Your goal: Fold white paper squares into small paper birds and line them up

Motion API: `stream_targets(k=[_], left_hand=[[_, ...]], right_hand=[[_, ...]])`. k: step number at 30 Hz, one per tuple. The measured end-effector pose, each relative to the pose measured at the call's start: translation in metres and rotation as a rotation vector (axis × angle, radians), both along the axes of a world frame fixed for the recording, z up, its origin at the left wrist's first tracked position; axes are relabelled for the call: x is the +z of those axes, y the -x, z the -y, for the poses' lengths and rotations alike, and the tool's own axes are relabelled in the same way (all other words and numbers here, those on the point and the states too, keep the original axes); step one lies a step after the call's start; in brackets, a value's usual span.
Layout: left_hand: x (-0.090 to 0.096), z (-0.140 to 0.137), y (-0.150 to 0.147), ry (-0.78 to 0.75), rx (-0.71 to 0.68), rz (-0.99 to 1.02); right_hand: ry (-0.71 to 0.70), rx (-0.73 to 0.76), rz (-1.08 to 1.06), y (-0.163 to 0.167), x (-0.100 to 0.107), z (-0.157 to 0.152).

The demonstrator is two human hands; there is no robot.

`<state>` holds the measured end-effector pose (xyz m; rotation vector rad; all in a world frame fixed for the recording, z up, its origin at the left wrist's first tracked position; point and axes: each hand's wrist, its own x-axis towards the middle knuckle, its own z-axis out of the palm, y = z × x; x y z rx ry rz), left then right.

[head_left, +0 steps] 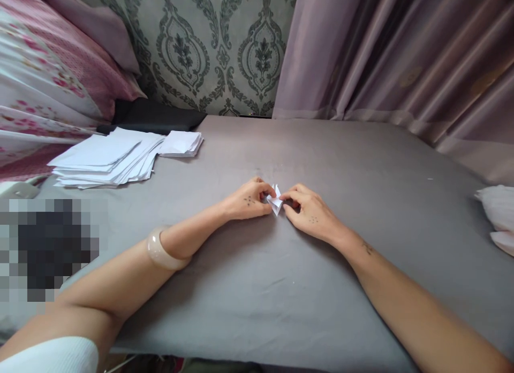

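Observation:
Between my two hands, above the middle of the grey sheet, is a small piece of folded white paper (276,202) with pointed tips up and down. My left hand (251,199) pinches its left side between thumb and fingers. On the opposite side, my right hand (308,210) has its fingertips closed at the paper's right edge. The fingers hide part of the folds. A pale bangle (163,251) sits on my left forearm.
A tall stack of white paper sheets (104,159) lies at the far left, with a smaller stack of paper squares (181,143) beside it. Purple curtains (361,57) hang at the back right. White cloth (498,212) lies at the right edge.

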<state>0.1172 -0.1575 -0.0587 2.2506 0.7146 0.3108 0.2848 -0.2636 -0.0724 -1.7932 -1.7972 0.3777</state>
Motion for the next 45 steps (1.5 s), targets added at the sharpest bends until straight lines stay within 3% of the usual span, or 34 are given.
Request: stream_targets(k=[5,15,25,34,45], left_hand=[[0.0,-0.006,0.002,0.022,-0.017,0.015],[0.003,-0.008,-0.002,0.084,0.059,-0.01],[-0.001,-0.008,-0.005,0.011,0.12,0.013],[-0.005,-0.011,-0.003,0.245,0.185,0.007],[-0.006,-0.015,-0.004,0.122,0.106,0.015]], right_hand=[[0.011,0.002,-0.069,-0.002,0.003,-0.001],[0.057,-0.131,-0.111,0.003,0.008,-0.008],[0.035,-0.213,-0.081,0.004,0.001,-0.016],[0.031,-0.208,-0.095,0.003,0.0,-0.016],[0.052,-0.231,-0.101,0.004,0.001,-0.017]])
